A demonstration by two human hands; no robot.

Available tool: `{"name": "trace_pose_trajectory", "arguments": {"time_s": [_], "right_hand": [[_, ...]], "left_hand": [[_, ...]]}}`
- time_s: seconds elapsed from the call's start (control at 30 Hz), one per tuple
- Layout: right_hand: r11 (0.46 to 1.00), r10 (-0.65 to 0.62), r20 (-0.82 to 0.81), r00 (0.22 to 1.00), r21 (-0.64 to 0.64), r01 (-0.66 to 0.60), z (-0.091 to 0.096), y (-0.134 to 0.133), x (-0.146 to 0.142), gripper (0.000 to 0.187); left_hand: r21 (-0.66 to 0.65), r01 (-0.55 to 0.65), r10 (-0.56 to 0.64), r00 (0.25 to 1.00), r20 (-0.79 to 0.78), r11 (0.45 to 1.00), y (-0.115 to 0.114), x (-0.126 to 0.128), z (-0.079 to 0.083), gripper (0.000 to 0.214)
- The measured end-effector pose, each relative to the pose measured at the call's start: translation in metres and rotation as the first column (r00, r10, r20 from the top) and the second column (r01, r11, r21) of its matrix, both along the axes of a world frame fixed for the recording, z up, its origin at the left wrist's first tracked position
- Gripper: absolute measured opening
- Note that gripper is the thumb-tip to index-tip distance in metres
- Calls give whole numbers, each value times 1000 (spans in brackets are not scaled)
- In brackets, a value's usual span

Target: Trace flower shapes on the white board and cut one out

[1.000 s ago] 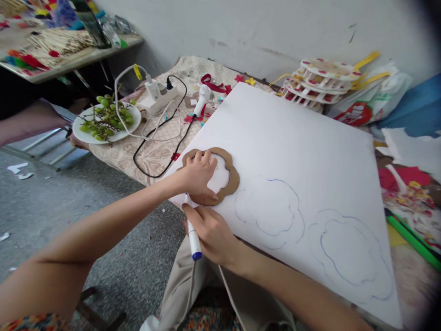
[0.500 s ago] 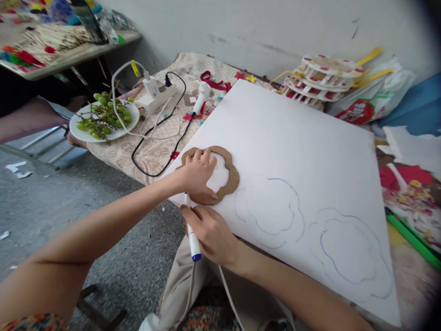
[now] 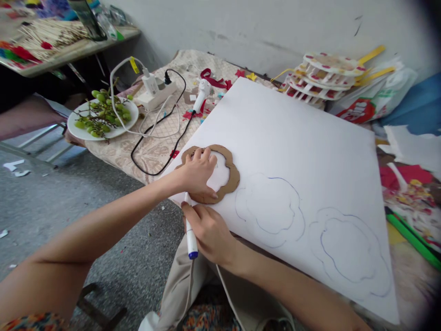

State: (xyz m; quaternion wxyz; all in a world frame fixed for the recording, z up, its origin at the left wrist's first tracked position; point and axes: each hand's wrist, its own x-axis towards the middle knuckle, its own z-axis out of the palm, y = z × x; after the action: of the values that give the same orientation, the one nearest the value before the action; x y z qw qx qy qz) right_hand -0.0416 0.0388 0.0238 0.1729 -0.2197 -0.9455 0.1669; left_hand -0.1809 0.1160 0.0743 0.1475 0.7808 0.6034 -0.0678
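Plate [image 3: 132, 115] of green grapes [image 3: 103, 112] beyond cardboard ring [image 3: 234, 178]

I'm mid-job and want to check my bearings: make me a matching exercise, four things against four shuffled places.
Things
1. cardboard ring
2. marker
3. green grapes
4. tiered stand

Places
A. on a white plate
B. beside a plastic bag
C. under the person's left hand
D. held in the person's right hand

Right pairs: 1-C, 2-D, 3-A, 4-B
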Motion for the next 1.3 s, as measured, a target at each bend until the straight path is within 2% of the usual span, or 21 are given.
{"name": "trace_pose_trajectory", "arguments": {"time_s": [0.43, 0.7, 1.03, 1.3], "right_hand": [[997, 8, -34, 999, -83, -10, -3, -8, 11, 41], [988, 8, -54, 999, -156, -16, -4, -10, 27, 39], [938, -5, -155, 988, -342, -49, 1, 3, 50, 34], [919, 48, -195, 980, -377, -120, 7, 23, 72, 35]], "left_hand": [[16, 0, 0, 1000, 8, 1000, 1, -2, -5, 94], [44, 12, -12, 1000, 1, 999, 1, -2, -7, 90], [39, 3, -4, 1000, 24, 999, 1, -3, -8, 87], [19, -2, 2, 1000, 11, 1000, 1, -3, -9, 90]]}}
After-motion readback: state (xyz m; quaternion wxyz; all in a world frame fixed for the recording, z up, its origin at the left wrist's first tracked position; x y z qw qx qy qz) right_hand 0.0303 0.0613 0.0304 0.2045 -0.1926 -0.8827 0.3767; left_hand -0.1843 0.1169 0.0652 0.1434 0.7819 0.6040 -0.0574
